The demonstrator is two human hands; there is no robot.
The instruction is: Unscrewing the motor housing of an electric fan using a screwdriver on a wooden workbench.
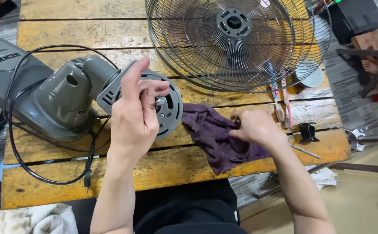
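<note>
**Hands at a stripped fan motor**

On a worn yellow plank table, the left hand curls its fingers around the shaft at the face of a grey fan motor housing, which lies on its side, axis pointing right toward the purple rag. The right hand pinches a small dark part on that rag, near the front edge. The wire fan guard lies at the far edge.
</note>
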